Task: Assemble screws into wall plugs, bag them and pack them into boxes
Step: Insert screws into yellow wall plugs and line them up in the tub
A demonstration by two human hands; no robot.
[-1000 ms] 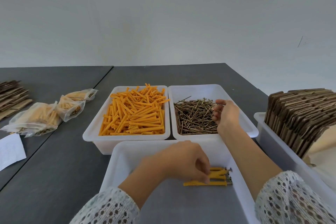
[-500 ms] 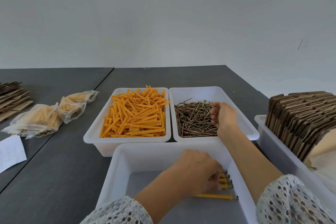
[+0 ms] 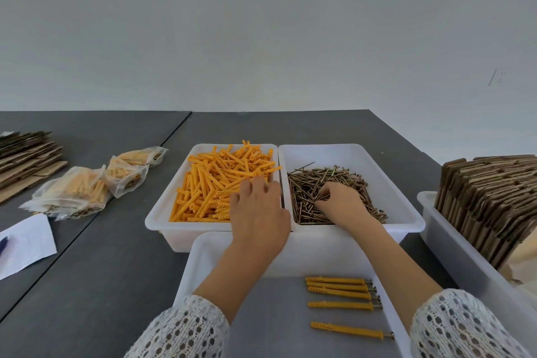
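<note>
On the grey table (image 3: 87, 285), from the left: flattened cardboard (image 3: 27, 158), a lined sheet of paper (image 3: 24, 241) whose writing is too small to read, and sealed bags (image 3: 84, 193) of orange plugs bearing dark printed marks that cannot be made out. A person's left hand (image 3: 258, 212) reaches into the tray of orange wall plugs (image 3: 215, 183), fingers spread and lowered onto the pile; whether they have closed on a plug cannot be told. The loose plugs lie directly under and ahead of those fingertips, most with their long axes running away from the worker. Just beside it, the right hand (image 3: 341, 203) is in the tray of screws (image 3: 325, 183), its fingers curled and pinching at the tangled heap. Each hand works its own nearer tray. In the near tray (image 3: 194, 264), five assembled plugs with screws (image 3: 341, 296) lie crosswise, heads to the right. At far right stand folded boxes (image 3: 488, 200) in a bin
</note>
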